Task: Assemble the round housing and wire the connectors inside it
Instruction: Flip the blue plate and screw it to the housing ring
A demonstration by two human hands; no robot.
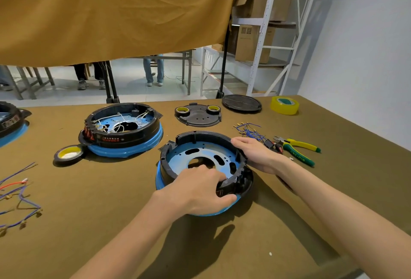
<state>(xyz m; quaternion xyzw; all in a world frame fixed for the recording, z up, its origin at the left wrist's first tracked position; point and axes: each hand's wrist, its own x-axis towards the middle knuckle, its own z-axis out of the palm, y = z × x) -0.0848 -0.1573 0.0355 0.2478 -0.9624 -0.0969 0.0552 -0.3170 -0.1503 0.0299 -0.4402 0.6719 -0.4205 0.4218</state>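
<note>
A round housing (201, 152), a black ring wall on a blue perforated base, lies on the brown table in front of me. My left hand (200, 189) grips its near rim, fingers curled over the black wall and thumb outside on the blue edge. My right hand (255, 152) presses flat on the right side of the rim. No wires are inside this housing. A bundle of blue wires with brass connectors (250, 131) lies just right of it.
A second, wired housing (124, 132) sits at the left, a tape roll (70, 154) beside it. Behind are a black plate with two tape rolls (198, 115), a round lid (241, 103) and yellow tape (284, 105). Pliers (298, 148) lie right; loose wires (20, 198) lie far left.
</note>
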